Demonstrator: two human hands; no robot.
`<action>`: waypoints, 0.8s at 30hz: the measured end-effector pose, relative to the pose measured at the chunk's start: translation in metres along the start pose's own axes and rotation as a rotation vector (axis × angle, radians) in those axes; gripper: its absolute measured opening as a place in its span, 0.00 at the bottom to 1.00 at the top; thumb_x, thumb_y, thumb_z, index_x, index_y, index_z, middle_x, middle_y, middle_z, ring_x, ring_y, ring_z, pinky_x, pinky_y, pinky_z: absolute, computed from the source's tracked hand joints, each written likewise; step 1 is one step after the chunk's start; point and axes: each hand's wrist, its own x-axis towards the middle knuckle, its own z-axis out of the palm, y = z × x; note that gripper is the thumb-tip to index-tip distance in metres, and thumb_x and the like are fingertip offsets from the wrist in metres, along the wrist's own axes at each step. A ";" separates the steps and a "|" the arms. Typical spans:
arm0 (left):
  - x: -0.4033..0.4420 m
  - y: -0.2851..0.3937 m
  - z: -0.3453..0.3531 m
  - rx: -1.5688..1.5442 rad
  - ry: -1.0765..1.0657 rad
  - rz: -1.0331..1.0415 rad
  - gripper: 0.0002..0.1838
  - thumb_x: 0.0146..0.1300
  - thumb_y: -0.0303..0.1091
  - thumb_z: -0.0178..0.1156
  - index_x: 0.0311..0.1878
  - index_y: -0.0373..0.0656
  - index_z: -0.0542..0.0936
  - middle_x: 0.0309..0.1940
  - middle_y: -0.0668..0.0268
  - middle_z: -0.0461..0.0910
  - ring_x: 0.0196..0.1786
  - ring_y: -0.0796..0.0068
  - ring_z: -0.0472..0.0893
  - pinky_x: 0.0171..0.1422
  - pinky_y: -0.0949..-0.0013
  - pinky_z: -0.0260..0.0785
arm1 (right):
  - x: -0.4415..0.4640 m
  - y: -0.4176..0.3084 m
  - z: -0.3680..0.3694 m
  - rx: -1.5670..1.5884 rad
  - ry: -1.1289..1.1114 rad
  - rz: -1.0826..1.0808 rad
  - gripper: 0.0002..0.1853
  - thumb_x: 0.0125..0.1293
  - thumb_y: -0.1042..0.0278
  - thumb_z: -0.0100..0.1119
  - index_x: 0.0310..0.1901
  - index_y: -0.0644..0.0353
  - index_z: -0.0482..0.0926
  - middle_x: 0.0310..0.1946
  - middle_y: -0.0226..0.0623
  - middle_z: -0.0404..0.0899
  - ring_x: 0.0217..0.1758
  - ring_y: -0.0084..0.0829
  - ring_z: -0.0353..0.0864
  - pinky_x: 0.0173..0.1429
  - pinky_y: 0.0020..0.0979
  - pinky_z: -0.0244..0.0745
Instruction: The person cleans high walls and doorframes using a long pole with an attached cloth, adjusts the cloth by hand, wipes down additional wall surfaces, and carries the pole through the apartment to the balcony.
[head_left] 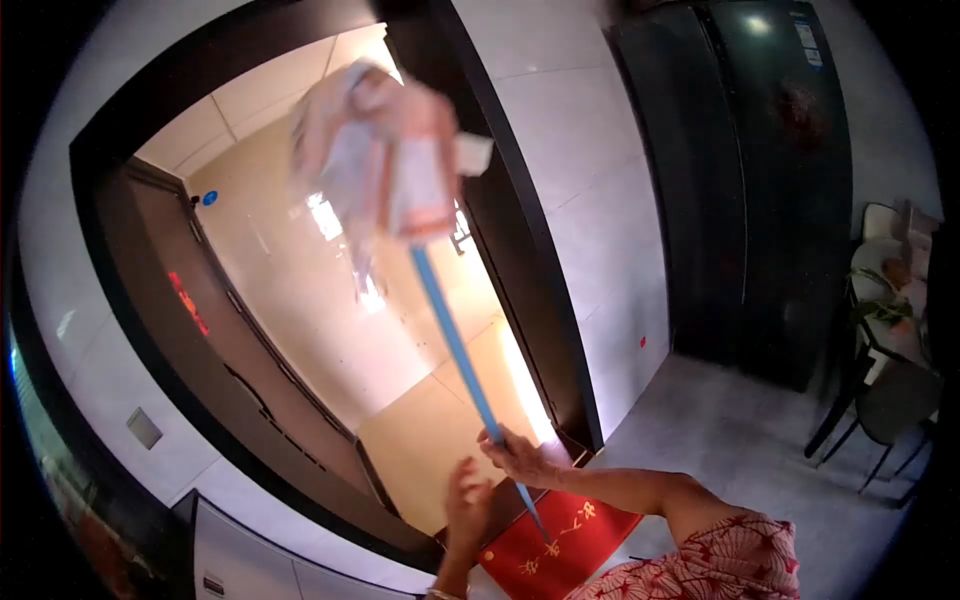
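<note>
A blue pole slants up through the middle of the view, carrying a loose, motion-blurred bundle of white and reddish cloth at its upper end, in front of a doorway with a dark frame. The right grip is closed around the lower part of the pole, fingers wrapped about it; the left grip is near the pole but apart from it, fingers loosely bent and holding nothing visible. The pole's bottom end overlaps the view of a red mat with yellow characters. Beyond the frame are a shiny beige wall and, at left, a brown door bearing a red strip.

To the right stands a tall, dark two-door cabinet (possibly a fridge), closed, its contents hidden. At the far right, a table holds leafy greens and an orange-brown item; whether a dish contains them is too blurred to tell. At lower left is a pale grey cabinet, its inside out of sight
</note>
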 end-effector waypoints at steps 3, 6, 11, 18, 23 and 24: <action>-0.019 -0.034 0.041 -0.179 -0.423 -0.300 0.28 0.53 0.29 0.61 0.57 0.40 0.63 0.41 0.65 0.71 0.44 0.77 0.72 0.47 0.73 0.66 | 0.024 -0.023 -0.022 0.358 0.015 0.183 0.13 0.65 0.55 0.48 0.37 0.57 0.68 0.19 0.23 0.62 0.19 0.14 0.61 0.22 0.21 0.58; -0.033 -0.053 0.080 0.115 -0.256 -0.015 0.42 0.44 0.37 0.69 0.61 0.40 0.58 0.51 0.60 0.65 0.54 0.67 0.65 0.58 0.67 0.59 | 0.045 -0.060 -0.043 0.412 -0.025 0.087 0.12 0.65 0.56 0.49 0.36 0.56 0.66 0.17 0.23 0.60 0.16 0.13 0.58 0.19 0.19 0.54; -0.019 -0.073 0.077 0.137 -0.052 -0.017 0.27 0.53 0.35 0.63 0.54 0.40 0.64 0.41 0.61 0.71 0.43 0.71 0.72 0.48 0.69 0.65 | 0.091 -0.120 -0.039 0.398 -0.142 0.065 0.15 0.65 0.54 0.48 0.35 0.59 0.64 0.15 0.24 0.58 0.13 0.16 0.56 0.18 0.21 0.53; -0.030 -0.111 0.015 0.030 0.122 -0.281 0.09 0.62 0.36 0.52 0.35 0.39 0.70 0.19 0.68 0.72 0.22 0.77 0.71 0.28 0.72 0.65 | 0.146 -0.188 0.025 0.364 -0.336 -0.047 0.20 0.66 0.49 0.44 0.37 0.62 0.66 0.16 0.28 0.60 0.14 0.20 0.60 0.20 0.23 0.59; -0.001 -0.045 -0.048 -0.058 0.485 -0.015 0.13 0.65 0.38 0.47 0.28 0.41 0.67 0.16 0.67 0.69 0.19 0.78 0.68 0.24 0.73 0.61 | 0.180 -0.199 0.095 0.034 -0.497 -0.519 0.29 0.69 0.47 0.31 0.63 0.61 0.52 0.35 0.37 0.72 0.41 0.28 0.74 0.44 0.28 0.71; 0.008 -0.037 -0.072 -0.055 0.510 -0.017 0.13 0.66 0.38 0.47 0.28 0.41 0.66 0.16 0.67 0.69 0.19 0.78 0.68 0.24 0.72 0.60 | 0.183 -0.181 0.106 0.055 -0.455 -0.581 0.28 0.69 0.49 0.33 0.63 0.58 0.54 0.36 0.35 0.73 0.40 0.30 0.73 0.45 0.29 0.70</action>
